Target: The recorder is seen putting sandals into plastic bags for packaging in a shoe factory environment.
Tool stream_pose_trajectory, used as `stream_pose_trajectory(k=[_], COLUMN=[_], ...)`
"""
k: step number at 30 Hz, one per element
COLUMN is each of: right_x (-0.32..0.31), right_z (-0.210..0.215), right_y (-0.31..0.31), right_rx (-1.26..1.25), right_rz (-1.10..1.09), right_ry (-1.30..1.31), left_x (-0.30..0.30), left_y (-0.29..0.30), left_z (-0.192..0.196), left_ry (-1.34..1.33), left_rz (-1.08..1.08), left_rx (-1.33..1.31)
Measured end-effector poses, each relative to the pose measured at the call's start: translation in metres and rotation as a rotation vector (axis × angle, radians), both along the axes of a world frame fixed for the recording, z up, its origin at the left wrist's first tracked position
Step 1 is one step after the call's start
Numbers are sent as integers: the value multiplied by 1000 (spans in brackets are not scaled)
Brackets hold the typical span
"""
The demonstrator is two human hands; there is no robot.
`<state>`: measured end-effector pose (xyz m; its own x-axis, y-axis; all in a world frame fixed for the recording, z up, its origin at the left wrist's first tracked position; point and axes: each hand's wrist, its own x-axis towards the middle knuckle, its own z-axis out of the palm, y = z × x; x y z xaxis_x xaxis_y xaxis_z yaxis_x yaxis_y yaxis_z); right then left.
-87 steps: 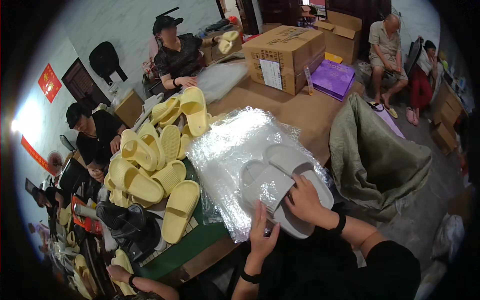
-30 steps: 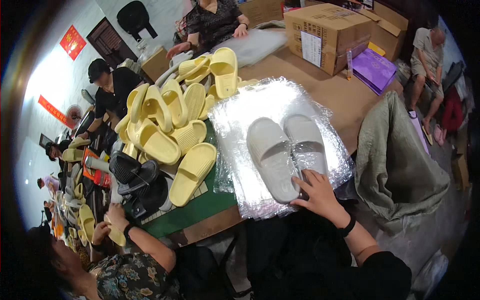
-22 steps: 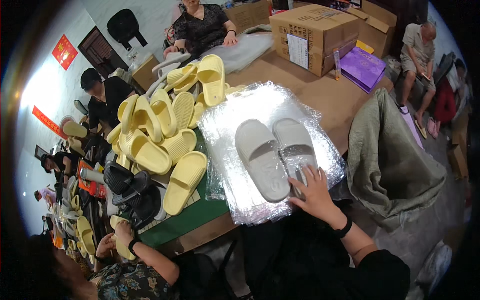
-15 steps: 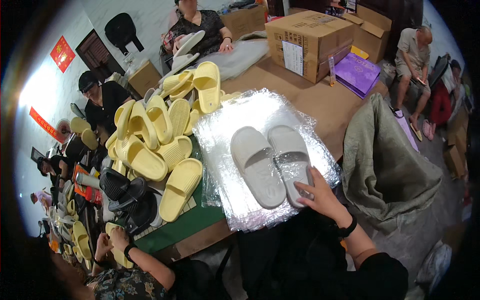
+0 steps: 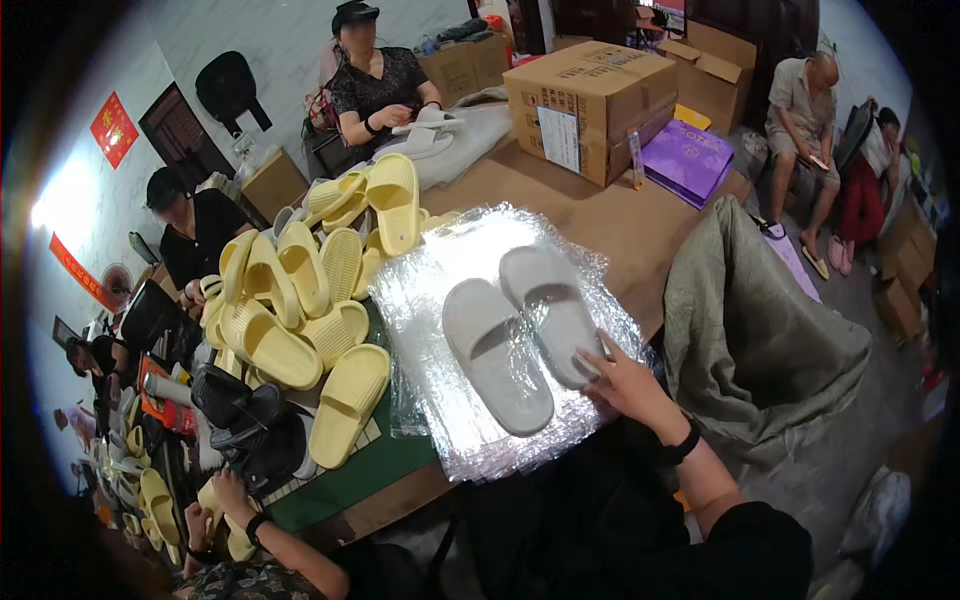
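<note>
Two grey slide slippers lie side by side, toes away from me, on a stack of clear, shiny plastic bags. The left grey slipper sits nearer to me, and the right grey slipper a little farther off. At the heel of the right one is my right hand, its fingers and thumb closed about the heel edge. Glints of clear film show near the straps; I cannot tell whether the slippers lie in a bag or on top. My left hand is out of view.
Yellow slippers are heaped left of the bags, with black slippers nearer. A co-worker's hands hold a slipper at lower left. Beyond stand a cardboard box and purple packet. A grey-green sack hangs at right.
The right grey slipper has shifted away from me and apart from the left one, my right hand staying at its heel. Across the table, a person now handles light slippers lower down. The view has tilted slightly.
</note>
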<state>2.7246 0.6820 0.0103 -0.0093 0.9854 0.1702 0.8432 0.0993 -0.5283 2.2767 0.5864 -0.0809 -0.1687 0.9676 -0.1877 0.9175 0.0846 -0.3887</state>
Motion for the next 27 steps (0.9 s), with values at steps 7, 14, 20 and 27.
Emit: stream_pose_trajectory(k=[7,14,20,27], right_x=[-33,-68,-72,-90], right_z=[-14,-29,-47,-41], right_y=[1,-8,-10,3], right_rx=[318,273,384,276], right_rz=[-93,382,278,166], right_ry=[-88,88,160,-87], left_x=[5,81,172,180], left_y=[-7,47,120,145], left_z=[35,127,95,74], left_ry=[-681,-1241,-940,-750], left_rz=[21,-77,-576,-408], left_rx=[-388,-341,568,409])
